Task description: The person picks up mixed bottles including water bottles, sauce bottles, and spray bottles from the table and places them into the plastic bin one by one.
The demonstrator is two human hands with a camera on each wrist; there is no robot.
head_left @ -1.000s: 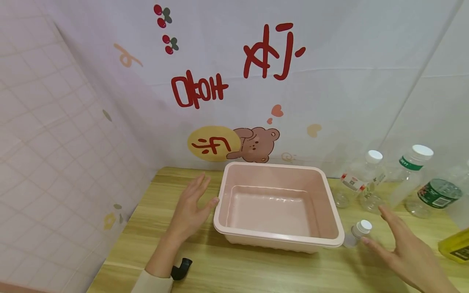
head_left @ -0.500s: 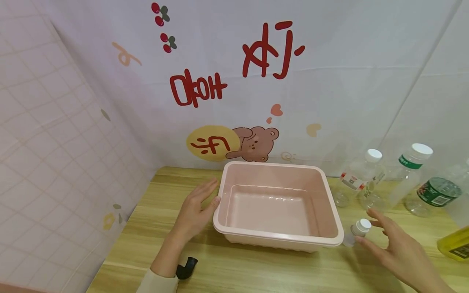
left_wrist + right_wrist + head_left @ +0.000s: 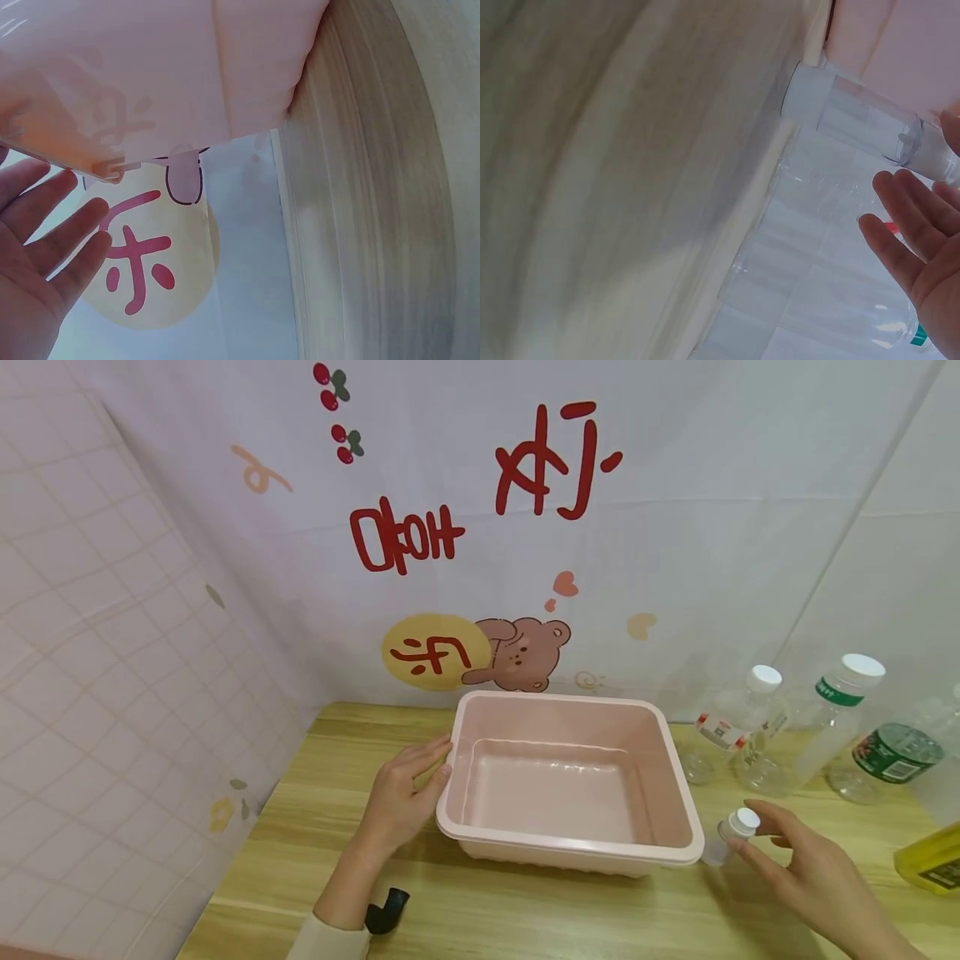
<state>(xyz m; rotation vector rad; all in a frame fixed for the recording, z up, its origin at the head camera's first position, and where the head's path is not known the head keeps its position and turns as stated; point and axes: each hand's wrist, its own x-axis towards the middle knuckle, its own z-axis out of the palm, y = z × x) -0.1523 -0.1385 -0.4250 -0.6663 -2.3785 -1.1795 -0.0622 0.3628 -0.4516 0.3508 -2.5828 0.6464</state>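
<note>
A pale pink rectangular basin (image 3: pixel 555 785) stands on the wooden table, its inside bare. My left hand (image 3: pixel 405 789) lies at the basin's left rim, thumb and fingertips touching it, fingers loosely extended. In the left wrist view, the fingers (image 3: pixel 56 225) are fairly straight below the rim. Beside the basin's right front corner stands a small clear bottle (image 3: pixel 717 850) with a white cap, upright. My right hand (image 3: pixel 813 868) pinches it by the neck between thumb and index finger. The other fingers (image 3: pixel 907 217) stay apart from the bottle in the right wrist view.
Clear plastic bottles stand at the right rear, one with a white-red label (image 3: pixel 720 732), one with a green neck band (image 3: pixel 838 693), another with a green label (image 3: pixel 897 755). A yellow bottle (image 3: pixel 930 862) lies at the right edge. A black curved object (image 3: pixel 388 912) is near my left forearm.
My left hand has moved right and forward onto the basin's rim. My right hand has come left to the small bottle, its thumb and index finger drawing together round the neck.
</note>
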